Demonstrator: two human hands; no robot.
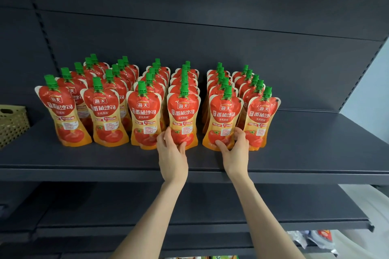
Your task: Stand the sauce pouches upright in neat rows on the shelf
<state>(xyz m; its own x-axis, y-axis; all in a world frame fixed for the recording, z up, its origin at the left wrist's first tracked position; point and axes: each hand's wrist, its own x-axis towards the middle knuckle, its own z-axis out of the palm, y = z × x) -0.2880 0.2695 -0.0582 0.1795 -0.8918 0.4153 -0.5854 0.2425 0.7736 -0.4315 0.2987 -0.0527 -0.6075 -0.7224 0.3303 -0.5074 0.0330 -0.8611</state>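
mid-frame, a person's left hand [171, 149] curls its fingers [168, 135] round the base of one front sauce pouch [182, 111], while the right hand [235, 149] pinches the foot of the neighbouring pouch [224, 118]. both pouches stand upright on the dark shelf [105, 157], heading two of six rows. too firm a nudge could tip the soft pouches behind like dominoes, or skew the front line.

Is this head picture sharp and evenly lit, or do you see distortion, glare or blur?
Head view: the wide lens bends the back panel seams and the slotted upright; the front sauce pouches are sharp, their print readable, with only mild sheen; the packets at the lower right are blurred.
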